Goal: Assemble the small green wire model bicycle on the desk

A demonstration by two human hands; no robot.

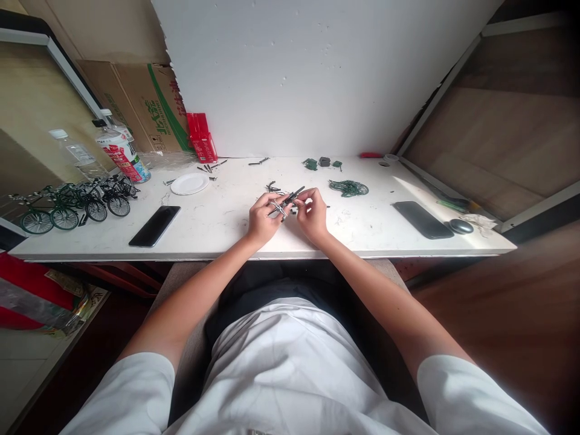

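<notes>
Near the front middle of the white table (226,226), my left hand (263,219) is closed around a small dark and silver model bicycle part (290,198). My right hand (312,216) pinches at the other side of the same part, with thumb and forefinger together. Its exact shape is partly hidden by my fingers. Just behind my hands lie small black pieces (272,186). Green model bicycle parts with wheels (348,188) rest to the right, and small green pieces (310,164) lie farther back.
Several small model bicycles (64,217) stand at the left, with bottles (120,151) behind. A phone (154,226) and white plate (190,183) lie left of my hands. At the right are a dark flat slab (422,220) and a computer mouse (461,226). A white board (290,78) rises behind.
</notes>
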